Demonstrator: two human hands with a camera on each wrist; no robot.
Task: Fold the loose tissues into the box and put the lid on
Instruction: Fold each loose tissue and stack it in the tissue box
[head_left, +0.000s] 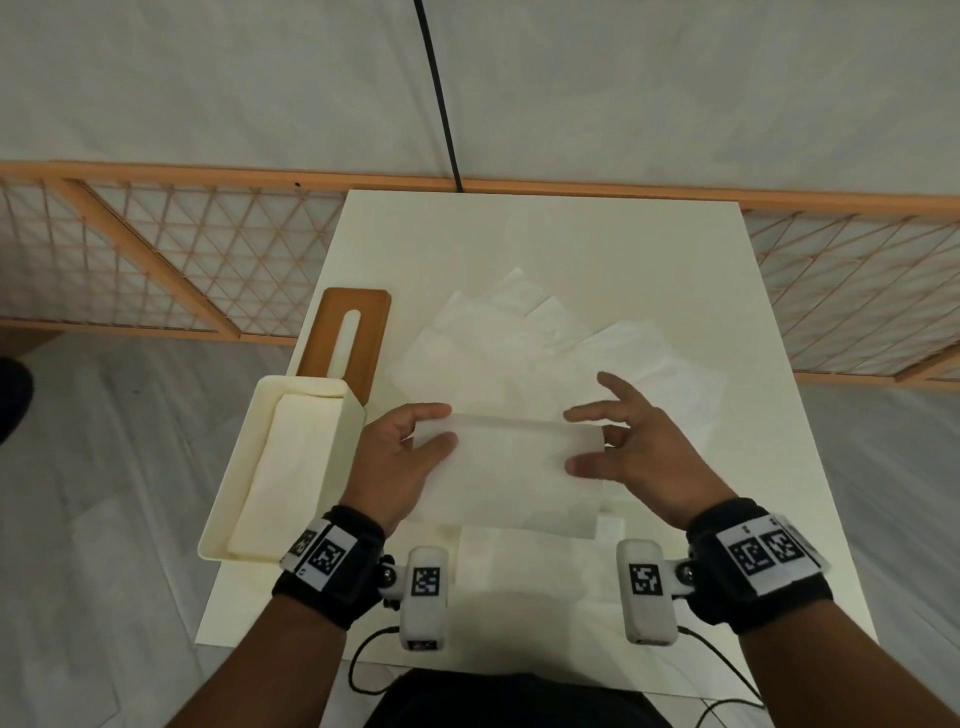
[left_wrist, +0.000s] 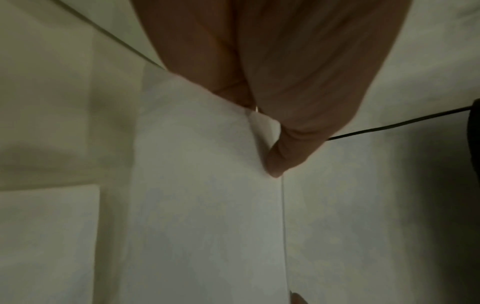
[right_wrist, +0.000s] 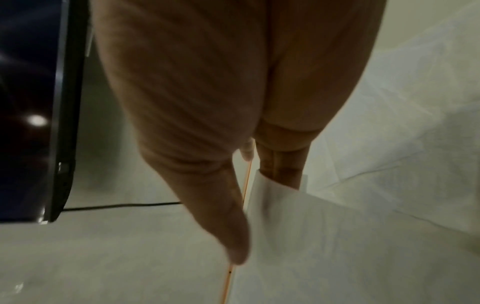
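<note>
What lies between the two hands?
In the head view, a folded white tissue spans from the left hand to the right hand; both pinch its ends.

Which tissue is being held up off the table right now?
The tissue stretched between the left hand and right hand; the loose tissues behind lie flat, untouched.

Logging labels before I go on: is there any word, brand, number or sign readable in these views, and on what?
No readable words, brands or numbers.
Black-and-white square code markers, patterns only, on the left wristband, the right wristband and both wrist cameras.
Box, lid and tissues: no print visible.
</note>
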